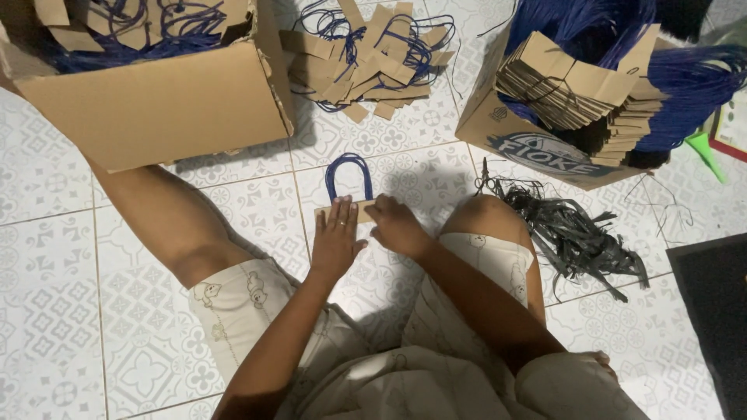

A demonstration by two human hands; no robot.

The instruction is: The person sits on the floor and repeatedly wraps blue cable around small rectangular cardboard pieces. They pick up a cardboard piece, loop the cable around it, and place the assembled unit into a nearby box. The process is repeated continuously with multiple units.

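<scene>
From the head camera, looking down, a person sits on the tiled floor (140,342) with bare knees apart.

The left hand (336,233) lies flat, fingers stretched out and a little spread. It presses down on a small brown cardboard strip (364,208) that rests on the floor. It grips nothing; it only pushes from above.

The right hand (395,224) sits just beside the left one, touching the same strip. Its fingers are bent and curled down onto the strip's right end. I cannot tell if it pinches the strip or only presses it.

A blue cord loop (348,173) sticks out from the strip, just past the fingertips of both hands, and lies on the floor like an arch.

Farther away beyond the hands is a pile of finished handles (366,62), brown strips with blue cords, all jumbled.

Out past the left hand stands a big open cardboard box (156,109) with more blue cords and brown pieces inside.

Out past the right hand is another cardboard box (537,148), tipped and stuffed with stacked brown strips (576,93) and bunches of blue cord (685,93).

Near the right knee lies a heap of black plastic bands (576,233). A dark mat (712,311) lies farther out on that side.
</scene>
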